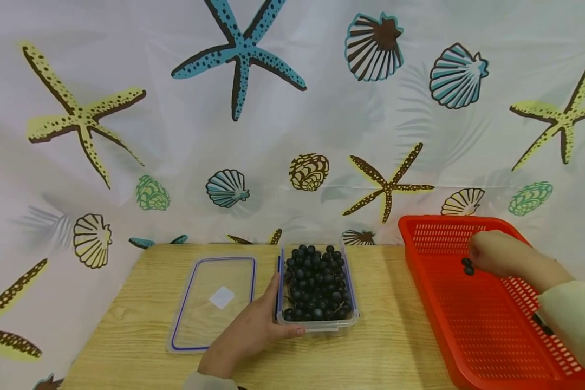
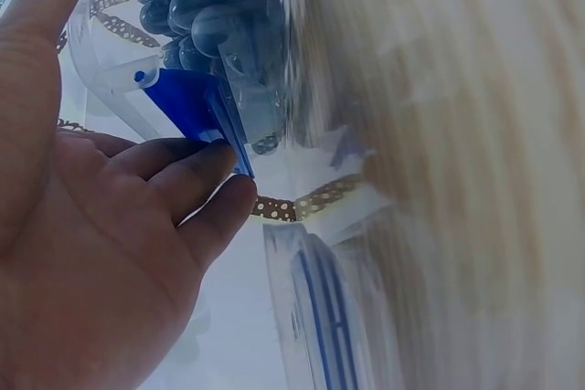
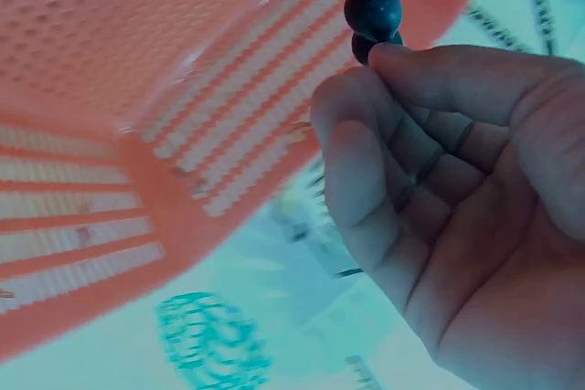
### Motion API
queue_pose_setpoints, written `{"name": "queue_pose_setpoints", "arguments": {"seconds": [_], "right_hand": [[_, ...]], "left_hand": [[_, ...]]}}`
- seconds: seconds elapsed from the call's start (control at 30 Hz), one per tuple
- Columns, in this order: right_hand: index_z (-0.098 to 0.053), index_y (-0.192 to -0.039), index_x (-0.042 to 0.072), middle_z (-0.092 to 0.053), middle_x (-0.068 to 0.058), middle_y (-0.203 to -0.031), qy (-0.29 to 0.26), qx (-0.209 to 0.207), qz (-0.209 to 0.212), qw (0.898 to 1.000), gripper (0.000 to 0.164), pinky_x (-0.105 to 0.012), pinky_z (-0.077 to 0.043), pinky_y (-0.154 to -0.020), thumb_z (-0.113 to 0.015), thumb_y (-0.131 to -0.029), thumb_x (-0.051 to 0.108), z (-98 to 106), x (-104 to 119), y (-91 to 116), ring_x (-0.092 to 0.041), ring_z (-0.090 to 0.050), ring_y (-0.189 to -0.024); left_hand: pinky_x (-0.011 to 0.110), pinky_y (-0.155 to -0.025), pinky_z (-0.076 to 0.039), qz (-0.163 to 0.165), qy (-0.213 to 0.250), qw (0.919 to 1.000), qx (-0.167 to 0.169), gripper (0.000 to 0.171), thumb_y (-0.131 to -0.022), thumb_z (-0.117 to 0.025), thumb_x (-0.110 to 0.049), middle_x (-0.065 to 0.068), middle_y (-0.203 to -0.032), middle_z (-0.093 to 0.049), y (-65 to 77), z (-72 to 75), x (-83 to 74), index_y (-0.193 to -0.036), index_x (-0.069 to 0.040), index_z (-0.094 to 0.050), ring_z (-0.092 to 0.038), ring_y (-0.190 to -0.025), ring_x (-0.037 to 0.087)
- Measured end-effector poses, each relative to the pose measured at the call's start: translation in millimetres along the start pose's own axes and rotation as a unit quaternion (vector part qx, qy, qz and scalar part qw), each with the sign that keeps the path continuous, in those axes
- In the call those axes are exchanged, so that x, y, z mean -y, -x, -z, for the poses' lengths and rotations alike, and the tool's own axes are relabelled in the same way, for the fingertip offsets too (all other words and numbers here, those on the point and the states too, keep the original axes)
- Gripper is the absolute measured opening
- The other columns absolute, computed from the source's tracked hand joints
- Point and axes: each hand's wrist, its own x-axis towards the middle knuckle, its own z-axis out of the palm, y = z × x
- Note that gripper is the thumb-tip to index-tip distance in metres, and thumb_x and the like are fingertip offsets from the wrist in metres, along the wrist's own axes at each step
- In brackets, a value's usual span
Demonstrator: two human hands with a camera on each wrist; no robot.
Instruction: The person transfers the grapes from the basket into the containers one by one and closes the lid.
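Dark grapes (image 1: pixel 317 281) fill a clear plastic container (image 1: pixel 319 326) on the table. My left hand (image 1: pixel 253 327) holds the container's near left corner, thumb along the front and fingers at the left side. In the left wrist view, fingertips touch a blue latch flap (image 2: pixel 187 102) hanging from the container. Over the red plastic basket (image 1: pixel 431 314) at the right is my right hand (image 1: pixel 497 253), pinching two dark grapes (image 3: pixel 373 14) between thumb and index finger. The other fingers of that hand are bent, with nothing seen in the palm.
A clear lid with a blue seal (image 1: pixel 197 281) lies left of the container, a white square label (image 1: pixel 221 297) on it. The wooden table (image 1: pixel 380 346) shows between container and basket. A white cloth with starfish and shells (image 1: pixel 292 216) hangs behind.
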Motion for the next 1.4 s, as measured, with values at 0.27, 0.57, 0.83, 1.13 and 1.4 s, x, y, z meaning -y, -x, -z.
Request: {"name": "queue_pose_setpoints", "arguments": {"seconds": [0.27, 0.57, 0.83, 1.13, 1.4], "right_hand": [[-0.057, -0.075, 0.011, -0.049, 0.003, -0.065, 0.001, -0.023, 0.024, 0.999, 0.019, -0.031, -0.039, -0.056, -0.066, -0.086, -0.003, 10.5, 68.0, -16.4, -0.015, -0.044, -0.060], [-0.053, -0.075, 0.015, -0.045, 0.005, -0.063, -0.015, -0.048, 0.106, 0.993, 0.025, -0.027, -0.035, -0.055, -0.064, -0.090, -0.002, 12.3, 130.4, -33.2, -0.011, -0.040, -0.058], [-0.052, -0.078, 0.014, -0.042, 0.005, -0.064, -0.027, -0.058, 0.167, 0.984, 0.023, -0.027, -0.031, -0.056, -0.061, -0.092, -0.003, 8.1, 171.2, -52.5, -0.009, -0.035, -0.057], [-0.055, -0.082, 0.015, -0.050, 0.004, -0.068, -0.014, -0.024, 0.172, 0.985, 0.020, -0.027, -0.036, -0.056, -0.064, -0.095, 0.003, -6.1, 212.9, -77.7, -0.010, -0.043, -0.057], [-0.057, -0.083, 0.015, -0.053, 0.004, -0.072, -0.014, 0.014, 0.190, 0.982, 0.020, -0.030, -0.041, -0.062, -0.064, -0.096, 0.003, -25.4, 246.5, -96.1, -0.011, -0.046, -0.061]], "left_hand": [[0.058, -0.108, -0.035, 0.019, -0.009, 0.9998, -0.002, 0.128, -0.076, -0.079, -0.064, 0.020, -0.163, -0.024, 5.0, 0.9, 4.6, -0.164, -0.015, 0.001, -0.038, -0.141, 0.042], [0.059, -0.104, -0.039, 0.023, -0.015, 0.9996, 0.011, 0.126, -0.079, -0.075, -0.067, 0.022, -0.162, -0.026, 6.4, 0.2, 8.1, -0.163, -0.014, 0.003, -0.047, -0.134, 0.044], [0.059, -0.100, -0.042, 0.021, -0.022, 0.9993, 0.022, 0.125, -0.081, -0.073, -0.068, 0.024, -0.158, -0.034, 6.3, 0.8, 6.5, -0.163, -0.016, 0.006, -0.056, -0.125, 0.042], [0.057, -0.104, -0.040, 0.001, -0.011, 0.9995, 0.029, 0.122, -0.084, -0.072, -0.066, 0.022, -0.161, -0.027, 7.7, 1.5, 6.5, -0.163, -0.012, 0.004, -0.049, -0.132, 0.041], [0.056, -0.104, -0.041, -0.015, 0.006, 0.9990, 0.042, 0.120, -0.086, -0.070, -0.064, 0.020, -0.163, -0.021, 8.1, 4.5, 6.0, -0.162, -0.012, 0.006, -0.049, -0.133, 0.039]]}}
